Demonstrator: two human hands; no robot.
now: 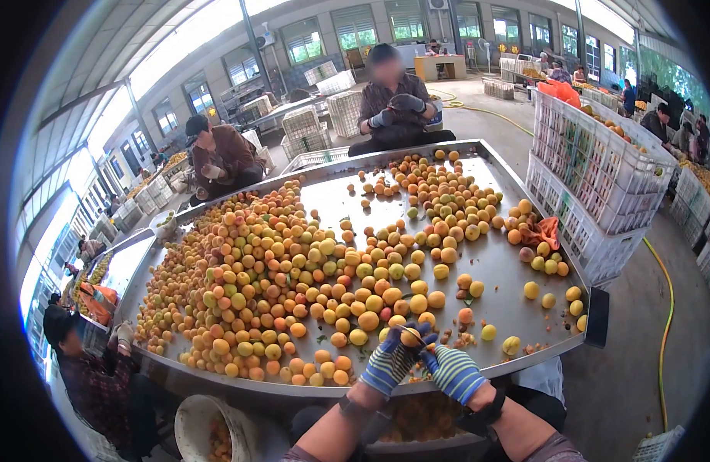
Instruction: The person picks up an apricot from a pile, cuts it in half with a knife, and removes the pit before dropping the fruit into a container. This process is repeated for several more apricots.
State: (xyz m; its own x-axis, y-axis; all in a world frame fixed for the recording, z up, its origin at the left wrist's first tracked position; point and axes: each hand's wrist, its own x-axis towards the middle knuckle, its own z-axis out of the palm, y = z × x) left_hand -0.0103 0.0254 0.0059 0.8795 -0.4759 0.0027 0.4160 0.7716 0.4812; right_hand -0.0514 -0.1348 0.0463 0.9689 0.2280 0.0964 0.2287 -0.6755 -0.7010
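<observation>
Both my hands, in striped blue and yellow gloves, meet at the near edge of a metal table [338,198] heaped with orange and yellow fruit [239,262]. My left hand [392,362] is closed round one yellow-orange fruit [410,336]. Against that fruit, my right hand [455,369] has its fingers pressed together; a small dark item seems to be between them, too small to make out. Small fruit scraps [463,339] lie on the metal just beyond my hands.
A white bucket [197,431] holding fruit stands at the lower left. Stacked white crates [594,177] are at the right, beside a red cloth [541,231] on the table. Three people sit around the table. A yellow hose [667,331] runs over the floor.
</observation>
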